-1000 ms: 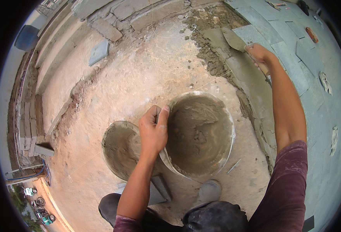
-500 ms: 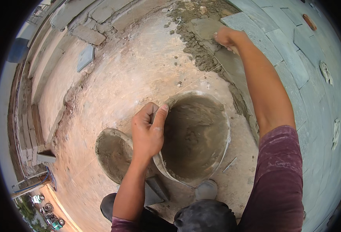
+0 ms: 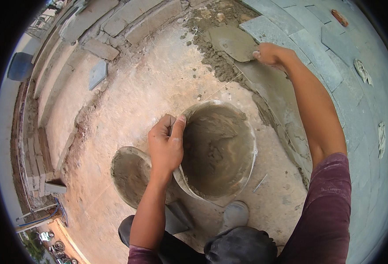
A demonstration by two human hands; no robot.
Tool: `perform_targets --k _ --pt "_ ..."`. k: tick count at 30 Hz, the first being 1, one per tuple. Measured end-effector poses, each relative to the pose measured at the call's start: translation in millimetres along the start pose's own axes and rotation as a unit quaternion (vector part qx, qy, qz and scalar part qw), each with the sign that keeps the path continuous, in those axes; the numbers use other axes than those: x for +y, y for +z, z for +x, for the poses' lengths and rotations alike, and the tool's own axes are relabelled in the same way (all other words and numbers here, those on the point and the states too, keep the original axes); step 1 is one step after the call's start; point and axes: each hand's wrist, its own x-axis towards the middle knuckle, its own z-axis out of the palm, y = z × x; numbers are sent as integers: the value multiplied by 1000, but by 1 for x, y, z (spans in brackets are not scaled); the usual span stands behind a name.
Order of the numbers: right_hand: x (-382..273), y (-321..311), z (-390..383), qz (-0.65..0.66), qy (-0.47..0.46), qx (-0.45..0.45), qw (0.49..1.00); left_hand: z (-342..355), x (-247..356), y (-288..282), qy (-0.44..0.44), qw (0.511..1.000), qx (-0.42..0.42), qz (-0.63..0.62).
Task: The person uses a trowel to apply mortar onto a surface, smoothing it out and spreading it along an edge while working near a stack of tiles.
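My left hand (image 3: 165, 143) grips the near-left rim of a large round bucket (image 3: 247, 127), thumb on the edge. Grey wet mortar (image 3: 216, 154) coats the inside of this bucket. Stretched out to the far right, my right hand (image 3: 275, 56) is closed round a trowel's handle, which the fingers mostly hide. The trowel (image 3: 232, 43) has a broad, mortar-smeared blade lying over the rough mortar strip (image 3: 218, 66). Behind and below that hand runs a smoothed mortar bed (image 3: 278, 94), edged by a thin string.
A smaller mortar-coated bucket (image 3: 116, 165) stands beside my left forearm. Grey stone tiles (image 3: 330, 70) cover the right side, with a brick piece (image 3: 339, 18) and gloves (image 3: 362, 71) on them. Concrete steps (image 3: 55, 83) rise at left, and a loose tile (image 3: 98, 75) lies near them.
My right hand has moved slightly right, and the trowel blade now shows more fully over the rough mortar. My left hand keeps its grip on the bucket rim. The whole view has shifted a little.
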Motion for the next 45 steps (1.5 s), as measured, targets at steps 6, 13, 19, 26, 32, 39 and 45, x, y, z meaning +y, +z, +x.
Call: perform_targets --k 6,13,19,26,32,39,45 --pt "31 3 -11 132 21 79 988 -7 16 20 -8 1000 -20 -22" --pt "-17 20 -4 150 76 29 985 -1 36 29 7 999 -42 20" --pt "-6 28 -17 70 79 -16 994 8 14 12 9 999 -20 41" --pt "-1 25 -24 48 103 -52 992 4 3 5 -6 1000 -16 1" --pt "-14 30 -11 85 105 -27 990 3 13 3 15 999 -23 30" --pt "-16 32 -12 79 107 -19 991 5 1 -3 5 999 1 33" --pt "-6 -20 -44 -86 105 -143 980 8 -11 -11 -2 999 12 47"
